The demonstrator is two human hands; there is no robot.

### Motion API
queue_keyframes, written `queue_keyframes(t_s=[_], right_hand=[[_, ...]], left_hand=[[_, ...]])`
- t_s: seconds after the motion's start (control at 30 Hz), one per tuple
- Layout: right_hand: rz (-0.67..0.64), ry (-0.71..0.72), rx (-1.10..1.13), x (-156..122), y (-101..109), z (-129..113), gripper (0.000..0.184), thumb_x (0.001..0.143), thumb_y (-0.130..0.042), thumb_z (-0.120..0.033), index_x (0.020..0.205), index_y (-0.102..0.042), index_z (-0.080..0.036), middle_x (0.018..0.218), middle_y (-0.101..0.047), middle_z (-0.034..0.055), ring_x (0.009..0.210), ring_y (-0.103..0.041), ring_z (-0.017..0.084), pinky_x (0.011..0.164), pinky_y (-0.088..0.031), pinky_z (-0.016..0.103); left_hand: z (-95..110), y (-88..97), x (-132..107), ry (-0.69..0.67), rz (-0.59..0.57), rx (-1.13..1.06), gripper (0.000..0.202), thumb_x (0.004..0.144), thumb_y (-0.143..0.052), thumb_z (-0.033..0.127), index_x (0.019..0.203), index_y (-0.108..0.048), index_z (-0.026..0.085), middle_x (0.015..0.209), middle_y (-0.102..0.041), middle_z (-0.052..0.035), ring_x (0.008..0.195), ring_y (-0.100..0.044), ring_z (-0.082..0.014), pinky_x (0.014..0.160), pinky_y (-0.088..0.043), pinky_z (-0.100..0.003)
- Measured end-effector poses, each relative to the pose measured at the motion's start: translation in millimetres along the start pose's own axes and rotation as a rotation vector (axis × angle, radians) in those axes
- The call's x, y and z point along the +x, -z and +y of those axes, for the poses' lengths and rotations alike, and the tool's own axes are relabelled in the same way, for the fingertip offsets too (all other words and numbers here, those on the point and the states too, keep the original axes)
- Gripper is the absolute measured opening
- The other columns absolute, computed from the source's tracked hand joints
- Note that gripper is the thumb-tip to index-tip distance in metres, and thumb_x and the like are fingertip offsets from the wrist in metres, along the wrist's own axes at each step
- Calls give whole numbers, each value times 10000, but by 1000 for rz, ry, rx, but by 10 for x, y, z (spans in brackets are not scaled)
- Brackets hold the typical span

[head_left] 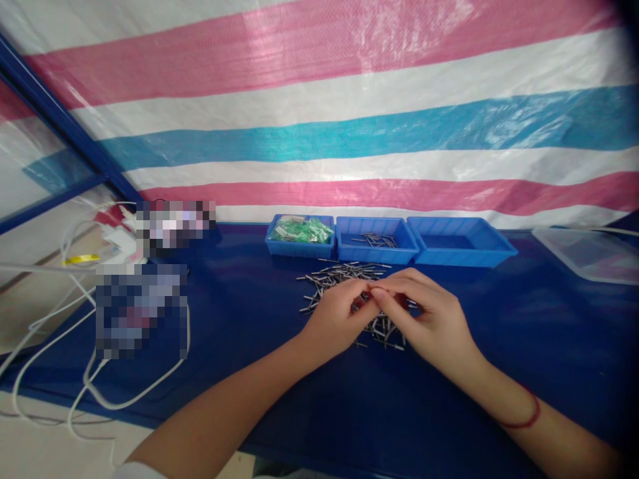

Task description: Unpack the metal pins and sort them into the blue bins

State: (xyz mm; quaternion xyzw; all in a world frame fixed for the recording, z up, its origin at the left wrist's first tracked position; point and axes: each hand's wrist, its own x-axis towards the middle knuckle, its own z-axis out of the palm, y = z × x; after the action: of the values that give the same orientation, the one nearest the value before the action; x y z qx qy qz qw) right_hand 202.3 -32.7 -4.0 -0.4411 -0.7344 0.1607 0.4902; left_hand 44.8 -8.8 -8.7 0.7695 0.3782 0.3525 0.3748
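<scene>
- Pins [339, 273]: loose pile of thin metal pins on the blue surface [249, 346], mid-frame, just in front of the bins. Part of the pile is hidden under both hands.
- Left hand [337, 316]: over the left half of the pile, fingers [363, 293] drawn into a narrow pinch that points right.
- Right hand [426, 322]: over the right half of the pile, also in a narrow pinch. Its tips meet the left hand's tips above the pile.
- Can't tell if a pin sits between the tips; too small and covered.
- Red cord [524, 420] around the right wrist.
- Three blue bins in a row at the back edge, side by side and touching:
  - left bin [299, 250] holds green parts [302, 230]
  - mid bin [377, 255] holds a few more pins
  - right bin [464, 257]: contents not visible from here
- Clear tray [584, 256] far right, well apart from the pile.
- White cables [100, 392] looped at the left end of the surface, beside two blurred-out items.
- Striped tarp [349, 100] (pink, white, blue) hangs behind the bins.
</scene>
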Motion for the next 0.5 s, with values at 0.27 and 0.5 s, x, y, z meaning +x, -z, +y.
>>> queue_keyframes(t_s=[0.27,0.5], right_hand=[[-38,133,-68,72,133,37,201,872,-588,-157,1032,-683,-234,901,-638,55,779,-594,163,615,-468,284],[-86,51,-131,202,97,200,175,920,-520,-260,813,-638,-186,793,-621,47,715,-576,162,650,-446,292]], left_hand=[[17,98,40,23,77,-35,184,866,-599,327,907,-654,157,816,-654,-18,654,-546,-107,619,-429,-212],[24,207,73,58,169,-6,225,890,-553,352,1003,-638,177,814,-650,-10,635,-554,-103,595,-426,-209]])
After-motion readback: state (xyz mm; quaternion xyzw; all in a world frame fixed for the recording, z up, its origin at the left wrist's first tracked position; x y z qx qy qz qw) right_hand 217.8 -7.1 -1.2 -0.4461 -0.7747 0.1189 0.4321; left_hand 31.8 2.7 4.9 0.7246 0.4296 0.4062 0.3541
